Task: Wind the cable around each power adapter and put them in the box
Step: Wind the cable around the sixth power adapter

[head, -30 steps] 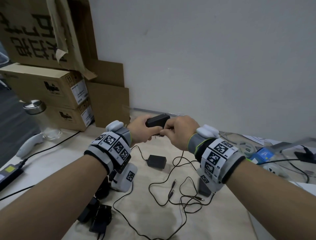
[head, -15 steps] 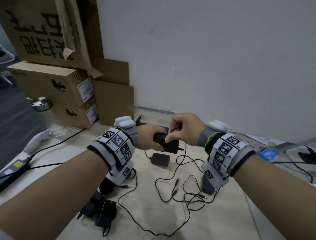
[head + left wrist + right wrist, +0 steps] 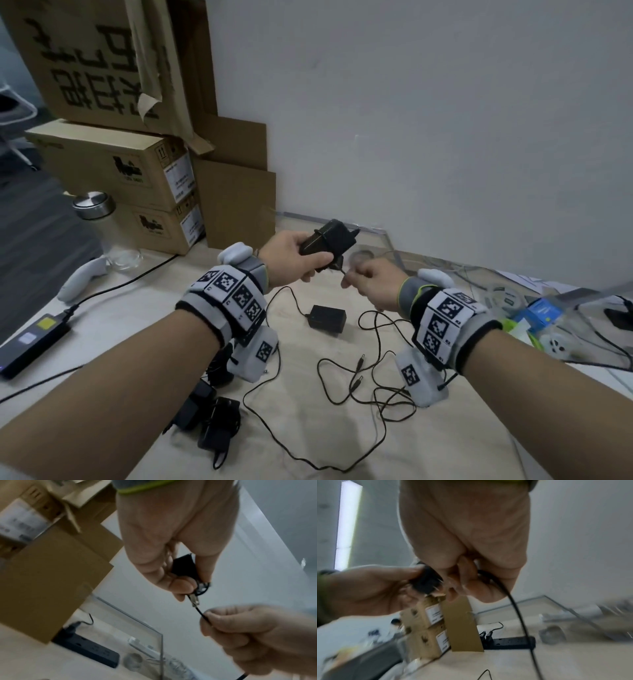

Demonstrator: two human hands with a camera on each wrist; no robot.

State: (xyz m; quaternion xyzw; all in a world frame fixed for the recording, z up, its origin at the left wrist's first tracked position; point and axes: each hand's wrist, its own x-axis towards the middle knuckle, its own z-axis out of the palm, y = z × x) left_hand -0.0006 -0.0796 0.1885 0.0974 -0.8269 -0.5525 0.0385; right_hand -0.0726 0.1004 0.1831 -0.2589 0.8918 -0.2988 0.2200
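My left hand [image 3: 291,255] holds a black power adapter [image 3: 327,238] tilted above the counter; my right hand [image 3: 371,282] pinches its thin cable [image 3: 201,613]. Another adapter [image 3: 327,318] lies flat below.

A pale wood-grain table [image 3: 342,442] carries everything, running back to a white wall. At its centre lies a black power adapter [image 3: 327,319], its thin cable [image 3: 376,387] sprawled in loose loops toward 5 o'clock. At 7 o'clock more black adapters [image 3: 209,421] lie bunched together. At 9 o'clock sit a flat dark power brick [image 3: 32,342] with a yellow label and a white handheld controller [image 3: 80,279]. At 10 o'clock stands a glass jar [image 3: 102,226] with a metal lid, and behind it stacked cardboard boxes [image 3: 113,171]. At 12 o'clock a black power strip [image 3: 89,650] lies against the wall. At 2 o'clock stands a clear-walled box [image 3: 394,241].
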